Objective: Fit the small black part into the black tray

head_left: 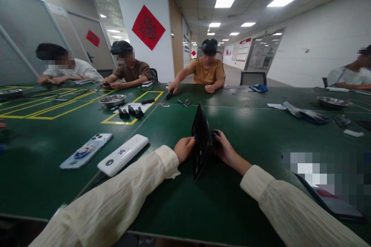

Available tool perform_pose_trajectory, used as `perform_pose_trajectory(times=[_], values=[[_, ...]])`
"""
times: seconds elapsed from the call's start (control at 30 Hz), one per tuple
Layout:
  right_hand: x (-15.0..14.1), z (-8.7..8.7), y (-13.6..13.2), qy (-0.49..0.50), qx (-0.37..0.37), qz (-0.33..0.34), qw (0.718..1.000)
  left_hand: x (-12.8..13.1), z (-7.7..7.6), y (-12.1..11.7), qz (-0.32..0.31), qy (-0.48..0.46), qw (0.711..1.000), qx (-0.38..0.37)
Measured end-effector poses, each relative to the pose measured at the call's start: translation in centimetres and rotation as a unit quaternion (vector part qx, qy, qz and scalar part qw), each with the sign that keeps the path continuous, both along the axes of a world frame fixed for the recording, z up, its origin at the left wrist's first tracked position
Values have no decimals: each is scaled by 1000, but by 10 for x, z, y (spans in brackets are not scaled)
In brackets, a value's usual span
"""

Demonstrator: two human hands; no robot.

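A thin, flat black panel (202, 142) stands on edge above the green table, seen almost edge-on in front of me. My left hand (185, 148) is closed on its left side, with the thumb against the face and the other fingers largely hidden. On the other side, my right hand (224, 147) is closed around a small dark object (215, 139) close against the panel. That object's kind does not show, and I cannot tell whether it is attached to the panel.
A white power bank (123, 155) and a phone in a patterned case (86, 151) lie to the left. Beyond them are several black cylindrical parts (131, 112) and a metal bowl (112, 100). Gloves (304, 113) lie at right; other people sit around the table (246, 208).
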State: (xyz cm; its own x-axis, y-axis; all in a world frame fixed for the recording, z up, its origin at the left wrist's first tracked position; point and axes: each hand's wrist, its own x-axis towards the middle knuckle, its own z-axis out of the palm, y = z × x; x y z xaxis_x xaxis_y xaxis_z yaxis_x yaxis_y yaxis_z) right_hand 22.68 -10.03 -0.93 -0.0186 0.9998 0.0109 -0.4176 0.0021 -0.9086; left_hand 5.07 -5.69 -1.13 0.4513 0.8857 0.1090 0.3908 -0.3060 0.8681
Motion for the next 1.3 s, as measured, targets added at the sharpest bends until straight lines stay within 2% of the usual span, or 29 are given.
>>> perform_pose_trajectory(times=[0.37,0.87,1.3], values=[[3,-9,6,-55,10,8,998,0,9,-2,11,14,1000,10],[4,-17,9,-42,10,3,999,-2,10,-2,-1,43,998,38],[4,-14,7,-28,6,-4,1000,-1,13,-4,-1,49,998,38]])
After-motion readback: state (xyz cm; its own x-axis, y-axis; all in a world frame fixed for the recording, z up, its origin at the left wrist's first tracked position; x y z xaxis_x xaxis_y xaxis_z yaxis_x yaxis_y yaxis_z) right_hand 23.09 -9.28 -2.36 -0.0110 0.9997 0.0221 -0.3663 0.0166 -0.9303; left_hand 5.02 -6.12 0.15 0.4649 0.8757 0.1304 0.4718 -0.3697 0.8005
